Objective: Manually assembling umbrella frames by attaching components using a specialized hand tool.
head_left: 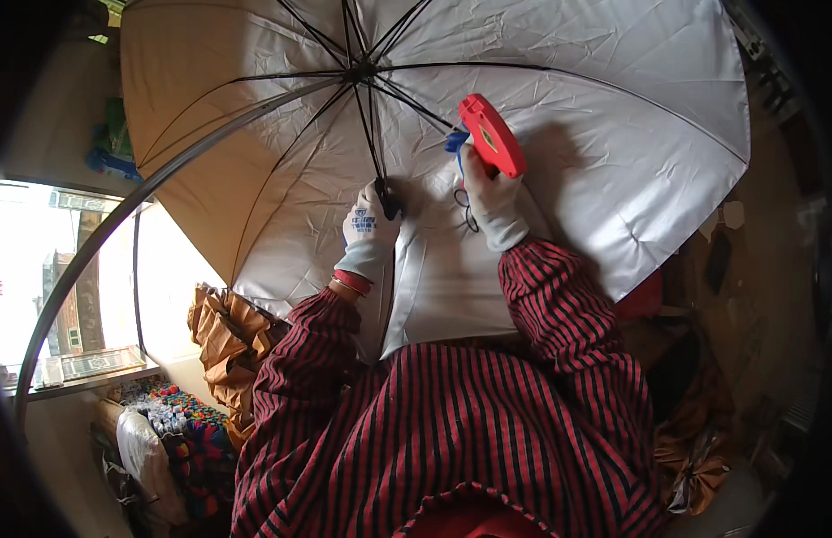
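Observation:
An open umbrella with a silvery lining (595, 117) spreads before me, inner side up. Its thin black ribs meet at a hub (362, 72). My left hand (367, 220), in a white glove with blue print, is closed around the lower end of a black rib, where a small dark piece (391, 202) shows beside the fingers. My right hand (489, 193), also gloved, grips a red hand-held tool (493, 134) with a blue part at its side, raised over the lining. Next to the right wrist hangs a thin black loop (471, 215).
The umbrella's long shaft (156, 179) bends across the left side from the hub. Crumpled brown paper (228, 345) lies left of my arm, near a bright window (84, 287). Colourful knitted-looking material (187, 421) sits below the sill. More brown wrapping (694, 475) is at lower right.

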